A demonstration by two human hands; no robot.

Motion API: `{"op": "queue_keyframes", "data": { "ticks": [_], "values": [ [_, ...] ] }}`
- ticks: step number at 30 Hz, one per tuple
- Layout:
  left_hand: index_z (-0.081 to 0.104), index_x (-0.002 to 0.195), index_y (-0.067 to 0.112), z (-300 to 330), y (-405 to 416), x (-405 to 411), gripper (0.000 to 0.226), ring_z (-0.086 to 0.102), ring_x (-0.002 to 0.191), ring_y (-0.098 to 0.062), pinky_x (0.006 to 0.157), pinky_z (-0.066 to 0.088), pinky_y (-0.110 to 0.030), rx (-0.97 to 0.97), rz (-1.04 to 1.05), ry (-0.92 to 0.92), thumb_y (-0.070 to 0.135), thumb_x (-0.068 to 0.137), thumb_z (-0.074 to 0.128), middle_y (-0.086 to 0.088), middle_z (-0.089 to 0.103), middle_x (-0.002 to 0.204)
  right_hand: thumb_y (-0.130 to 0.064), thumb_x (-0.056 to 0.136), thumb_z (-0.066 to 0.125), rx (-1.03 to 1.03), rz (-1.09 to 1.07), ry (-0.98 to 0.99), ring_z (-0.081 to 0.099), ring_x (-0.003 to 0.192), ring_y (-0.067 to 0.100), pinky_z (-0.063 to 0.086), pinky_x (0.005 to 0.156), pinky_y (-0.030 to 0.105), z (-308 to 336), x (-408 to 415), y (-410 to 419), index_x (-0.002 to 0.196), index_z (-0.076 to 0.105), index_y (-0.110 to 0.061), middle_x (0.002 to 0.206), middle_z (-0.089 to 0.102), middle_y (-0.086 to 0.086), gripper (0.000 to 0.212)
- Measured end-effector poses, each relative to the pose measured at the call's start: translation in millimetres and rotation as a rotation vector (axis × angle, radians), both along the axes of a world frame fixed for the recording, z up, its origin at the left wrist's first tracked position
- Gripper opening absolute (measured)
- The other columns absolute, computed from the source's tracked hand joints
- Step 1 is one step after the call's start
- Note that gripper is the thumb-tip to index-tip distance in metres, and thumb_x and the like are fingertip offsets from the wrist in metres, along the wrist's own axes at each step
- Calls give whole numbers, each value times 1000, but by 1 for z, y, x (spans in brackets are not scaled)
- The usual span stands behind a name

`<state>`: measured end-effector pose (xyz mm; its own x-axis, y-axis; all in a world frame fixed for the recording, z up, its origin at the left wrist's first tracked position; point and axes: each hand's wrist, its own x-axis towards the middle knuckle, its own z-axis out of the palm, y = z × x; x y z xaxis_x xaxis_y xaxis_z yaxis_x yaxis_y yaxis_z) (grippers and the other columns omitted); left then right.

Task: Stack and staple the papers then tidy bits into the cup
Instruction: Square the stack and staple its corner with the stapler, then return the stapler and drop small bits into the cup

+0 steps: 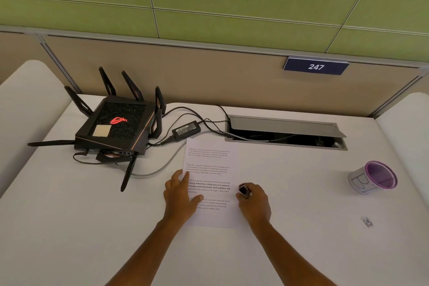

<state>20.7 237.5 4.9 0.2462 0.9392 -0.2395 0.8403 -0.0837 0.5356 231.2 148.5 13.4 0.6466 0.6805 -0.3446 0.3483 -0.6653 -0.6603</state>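
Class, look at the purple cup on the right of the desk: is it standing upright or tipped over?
Tipped. The purple cup leans on the desk with its open mouth turned sideways toward the camera, so its inner wall shows.

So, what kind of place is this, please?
Probably an office workstation: a white desk with a beige partition wall, a blue number plate reading 247, and a black router with antennas.
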Motion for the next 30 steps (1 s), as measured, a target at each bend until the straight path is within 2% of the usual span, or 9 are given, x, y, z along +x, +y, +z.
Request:
{"op": "queue_keyframes", "data": {
  "ticks": [3, 6, 9, 13, 17, 21, 25, 30],
  "values": [
    [38, 160, 22, 2, 0, 0, 93, 34, 150, -33, 121, 37, -54, -5, 0, -2, 53, 84, 80, -9, 30, 170, -26, 90, 76, 104, -37, 120, 62, 106, 15, 52, 88, 34, 1, 5, -2, 110, 65, -37, 114, 62, -12, 25],
    [37, 160, 22, 2, -1, -1, 93, 34, 150, -33, 121, 36, -54, -6, -5, -6, 53, 84, 80, -9, 30, 170, -22, 93, 75, 215, -37, 190, 59, 112, 16, 46, 94, 29, 3, 19, -1, 124, 62, -28, 122, 60, -7, 35],
    [37, 160, 22, 1, -1, -2, 93, 34, 150, -34, 121, 36, -55, -9, -9, -6, 53, 84, 80, -9, 31, 170, -15, 99, 67, 216, 88, 78, 54, 115, 15, 40, 97, 26, 4, 42, 2, 140, 54, -17, 128, 54, -1, 43],
    [39, 159, 20, 0, -4, -3, 91, 35, 150, -36, 121, 36, -55, -4, -12, -14, 50, 84, 81, -11, 33, 169, -10, 99, 65, 157, 206, -91, 55, 112, 19, 39, 95, 26, -1, 83, 12, 142, 54, -12, 131, 54, 9, 44],
    [41, 158, 17, -2, -5, -3, 90, 37, 148, -38, 119, 38, -57, 4, -6, -11, 47, 84, 83, -13, 35, 168, -6, 96, 68, 141, 249, -256, 65, 110, 26, 46, 90, 28, -1, 123, 29, 137, 62, -15, 127, 59, 6, 42],
    [42, 158, 16, -6, -4, -4, 91, 39, 146, -39, 117, 40, -59, 10, -3, -13, 46, 83, 84, -14, 36, 167, 2, 90, 71, 114, 372, -491, 71, 99, 32, 59, 86, 41, -7, 158, 50, 132, 68, -13, 119, 66, 6, 44],
    [44, 157, 15, -11, -5, -4, 92, 41, 145, -41, 114, 42, -61, 21, 2, -18, 49, 81, 83, -15, 39, 165, 1, 88, 74, 86, 476, -599, 71, 101, 36, 60, 88, 44, -1, 173, 67, 133, 68, -8, 120, 70, 11, 46],
    [45, 157, 15, -13, -6, -4, 95, 41, 144, -41, 113, 42, -63, 26, 16, -20, 61, 76, 67, -15, 38, 166, 4, 87, 74, 81, 562, -621, 67, 108, 35, 59, 92, 43, -1, 180, 80, 136, 66, -7, 121, 70, 12, 50]
  ]
}}
